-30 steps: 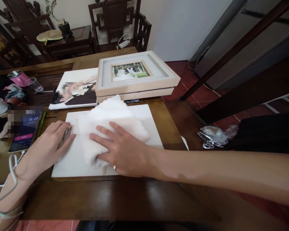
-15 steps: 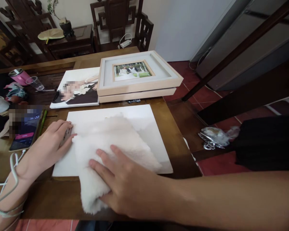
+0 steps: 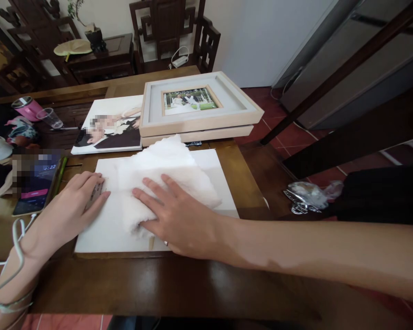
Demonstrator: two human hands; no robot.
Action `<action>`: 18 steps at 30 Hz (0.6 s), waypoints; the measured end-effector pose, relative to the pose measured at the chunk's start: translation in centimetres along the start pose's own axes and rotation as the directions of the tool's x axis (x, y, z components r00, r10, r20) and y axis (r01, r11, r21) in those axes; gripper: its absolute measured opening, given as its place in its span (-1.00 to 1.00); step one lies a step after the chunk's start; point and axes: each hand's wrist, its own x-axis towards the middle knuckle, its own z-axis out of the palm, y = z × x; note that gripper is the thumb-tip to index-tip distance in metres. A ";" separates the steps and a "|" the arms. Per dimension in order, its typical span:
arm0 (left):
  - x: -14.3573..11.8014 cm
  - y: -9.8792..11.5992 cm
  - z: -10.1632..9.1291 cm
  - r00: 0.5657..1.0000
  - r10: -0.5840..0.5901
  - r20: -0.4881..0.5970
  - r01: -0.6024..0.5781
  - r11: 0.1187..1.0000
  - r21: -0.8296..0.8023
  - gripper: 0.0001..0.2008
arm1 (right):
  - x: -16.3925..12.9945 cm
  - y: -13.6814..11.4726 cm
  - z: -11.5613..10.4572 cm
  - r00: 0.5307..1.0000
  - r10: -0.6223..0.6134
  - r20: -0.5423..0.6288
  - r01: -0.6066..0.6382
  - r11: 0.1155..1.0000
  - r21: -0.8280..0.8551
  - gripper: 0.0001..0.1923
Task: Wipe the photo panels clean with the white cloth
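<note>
A white board (image 3: 106,236) lies flat on the wooden table, its edges showing around a fluffy white cloth (image 3: 172,156). My right hand (image 3: 175,211) presses this cloth onto the board with spread fingers, the thumb at its folded near edge. On the board's left part rests my left hand (image 3: 79,197), fingers stretched out and thumb apart, beside some small printed text. It holds nothing. A small tan mark or tab (image 3: 151,243) shows near the board's front edge, below the cloth.
Two stacked pale wood frames (image 3: 199,123) stand behind the board, with a photo panel (image 3: 113,133) at their left. At far left are a phone (image 3: 37,183) with a white cable, a pink mug (image 3: 25,110) and a clear cup (image 3: 51,120). Plastic wrapping (image 3: 304,195) lies at right.
My right hand has slid away from me across the board, carrying the cloth with it. The near edge of the board is now uncovered. My left hand has stayed in place.
</note>
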 end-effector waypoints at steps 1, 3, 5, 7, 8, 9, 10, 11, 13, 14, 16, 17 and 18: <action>0.0 0.0 0.0 1.000 0.001 0.001 -0.001 1.000 0.001 -0.53 | 0.0 -0.1 0.1 1.000 0.000 -0.007 0.000 1.000 0.000 -0.64; 0.1 0.0 0.1 1.000 0.003 -0.001 -0.003 1.000 0.003 -0.53 | 0.0 -0.1 0.2 1.000 -0.003 -0.028 0.003 1.000 -0.002 -0.67; 0.1 0.0 0.1 1.000 0.003 -0.001 -0.003 1.000 0.005 -0.52 | -0.1 -0.1 0.3 0.999 -0.004 -0.045 0.003 1.000 -0.003 -0.68; 0.1 0.0 0.0 1.000 0.000 -0.004 0.000 1.000 0.003 -0.52 | -0.1 -0.1 0.4 0.999 0.002 -0.051 -0.002 1.000 0.000 -0.68; 0.1 0.0 0.0 1.000 -0.004 -0.004 0.004 1.000 0.001 -0.52 | -0.1 -0.1 0.5 0.999 0.004 -0.051 -0.004 1.000 0.001 -0.68; 0.0 0.0 -0.1 1.000 -0.009 -0.006 0.009 1.000 0.001 -0.52 | -0.1 -0.1 0.5 0.999 0.007 -0.050 -0.007 1.000 0.002 -0.68; 0.0 0.0 -0.1 1.000 -0.013 -0.005 0.013 1.000 0.001 -0.53 | -0.1 -0.1 0.5 0.999 0.007 -0.048 -0.007 1.000 0.004 -0.68; 0.0 0.0 -0.1 1.000 -0.017 -0.002 0.017 1.000 0.002 -0.53 | -0.1 -0.1 0.6 0.999 0.008 -0.050 -0.008 1.000 0.004 -0.68; -0.1 0.0 -0.1 1.000 -0.017 0.008 0.017 1.000 0.004 -0.52 | -0.1 -0.1 0.6 0.998 0.005 -0.058 -0.005 1.000 0.004 -0.67; -0.1 0.0 -0.1 1.000 -0.017 0.013 0.017 1.000 0.004 -0.51 | -0.1 -0.1 0.7 0.998 0.004 -0.064 -0.004 1.000 0.006 -0.67; 0.0 0.0 -0.1 1.000 -0.017 0.016 0.017 1.000 0.000 -0.51 | -0.2 -0.1 0.8 0.997 0.005 -0.081 -0.004 1.000 0.014 -0.69; 0.0 0.0 -0.1 1.000 -0.018 0.015 0.018 1.000 -0.003 -0.51 | -0.2 -0.1 0.9 0.996 0.006 -0.087 -0.004 1.000 0.019 -0.70; 0.0 0.0 -0.1 1.000 -0.017 0.015 0.017 1.000 -0.005 -0.51 | -0.2 -0.1 0.9 0.996 0.006 -0.092 -0.004 1.000 0.024 -0.70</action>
